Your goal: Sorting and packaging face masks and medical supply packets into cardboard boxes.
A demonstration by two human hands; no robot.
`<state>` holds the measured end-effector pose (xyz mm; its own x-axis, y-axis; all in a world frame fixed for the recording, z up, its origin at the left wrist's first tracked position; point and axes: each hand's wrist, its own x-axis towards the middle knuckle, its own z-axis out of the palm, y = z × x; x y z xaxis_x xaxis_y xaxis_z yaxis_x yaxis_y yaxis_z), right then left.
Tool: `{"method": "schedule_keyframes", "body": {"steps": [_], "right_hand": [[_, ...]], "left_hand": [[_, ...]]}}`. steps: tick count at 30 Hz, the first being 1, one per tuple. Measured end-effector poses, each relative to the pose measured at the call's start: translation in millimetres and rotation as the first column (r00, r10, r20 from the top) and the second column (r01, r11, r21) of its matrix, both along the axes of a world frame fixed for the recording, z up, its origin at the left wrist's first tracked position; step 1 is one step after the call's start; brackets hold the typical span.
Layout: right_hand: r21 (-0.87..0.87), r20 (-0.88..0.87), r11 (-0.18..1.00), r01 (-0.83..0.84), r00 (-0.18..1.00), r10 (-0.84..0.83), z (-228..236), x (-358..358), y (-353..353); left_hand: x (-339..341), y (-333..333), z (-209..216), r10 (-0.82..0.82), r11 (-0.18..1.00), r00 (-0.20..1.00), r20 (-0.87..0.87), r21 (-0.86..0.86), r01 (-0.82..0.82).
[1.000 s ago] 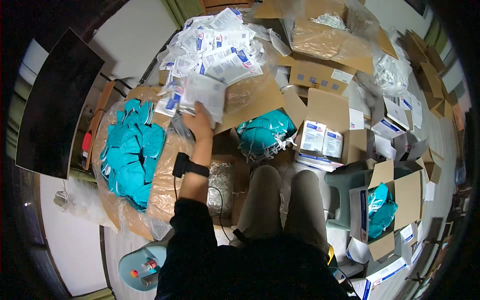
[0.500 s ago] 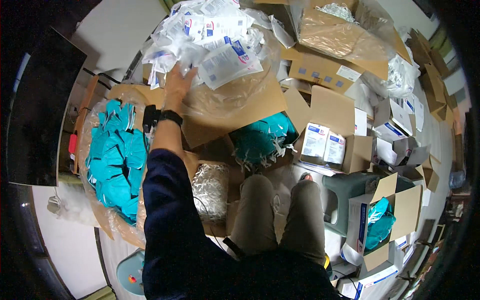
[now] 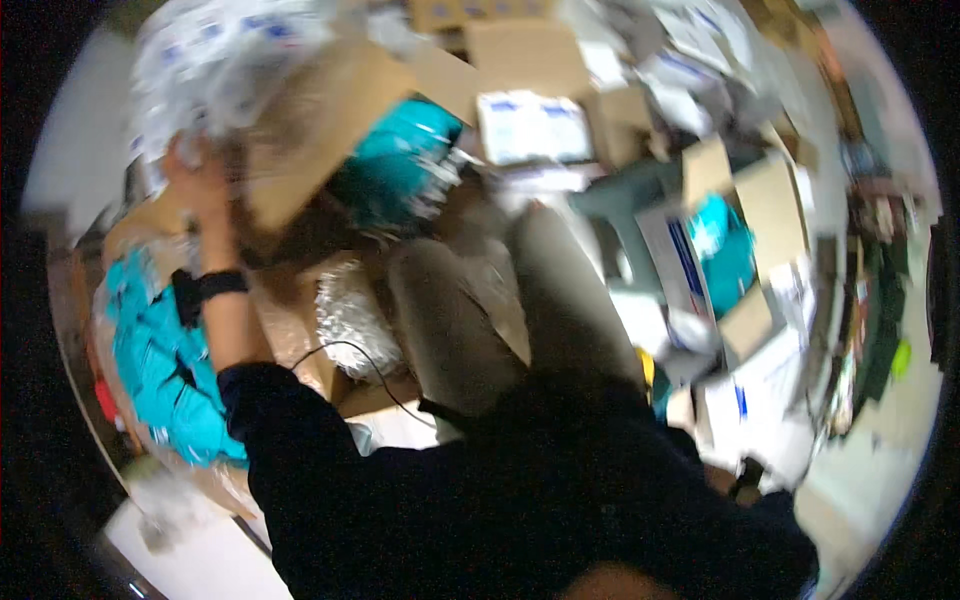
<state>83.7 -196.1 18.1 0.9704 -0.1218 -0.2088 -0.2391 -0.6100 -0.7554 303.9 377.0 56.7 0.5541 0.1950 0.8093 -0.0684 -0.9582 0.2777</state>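
My left hand [image 3: 198, 165] reaches forward to the near edge of a heap of white printed packets [image 3: 235, 65]. Motion smears its fingers, so whether they grip a packet cannot be told. The packets lie in clear plastic over a brown cardboard box [image 3: 330, 110]. At the lower right, a small patch of my right hand or wrist [image 3: 718, 480] shows beside a dark band, close to my body; its fingers are hidden. Teal folded fabric pieces [image 3: 165, 350] fill a plastic-lined box beside my left forearm. More teal pieces [image 3: 405, 150] sit under the big box's flap.
White shredded-looking strips [image 3: 352, 320] fill a box by my left knee. Ahead, an open carton [image 3: 620, 115] holds white packs [image 3: 535, 128]. To the right, another open carton [image 3: 770, 215] contains teal pieces, beside a grey-green stool [image 3: 610, 205]. A thin cable [image 3: 370, 355] crosses near my lap.
The whole view has swung to the right and blurred. My left hand stays by the packet heap. Part of my right arm has come into view at the lower right.
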Motion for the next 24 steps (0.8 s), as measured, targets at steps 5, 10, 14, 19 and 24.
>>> {"method": "schedule_keyframes", "body": {"steps": [5,10,14,19,24], "right_hand": [[-0.028,-0.103,0.964,0.263,0.959,-0.265,20,-96,-60],[-0.108,-0.245,0.924,0.366,0.891,-0.381,34,-181,-84],[-0.149,-0.335,0.893,0.424,0.828,-0.449,40,-232,-95],[-0.179,-0.387,0.882,0.436,0.793,-0.471,53,-250,-99],[-0.148,-0.428,0.895,0.421,0.789,-0.442,55,-256,-104]], "left_hand": [[-19,-110,14,-0.218,0.976,0.947,-0.234,-0.061,0.210],[-61,-141,5,-0.420,0.871,0.843,-0.336,0.112,0.479],[-132,-222,17,-0.596,0.790,0.693,-0.406,-0.139,0.597],[-223,-258,11,-0.768,0.637,0.461,-0.444,-0.599,0.485],[-329,-336,5,-0.917,0.339,-0.133,-0.377,-0.909,0.242]]}}
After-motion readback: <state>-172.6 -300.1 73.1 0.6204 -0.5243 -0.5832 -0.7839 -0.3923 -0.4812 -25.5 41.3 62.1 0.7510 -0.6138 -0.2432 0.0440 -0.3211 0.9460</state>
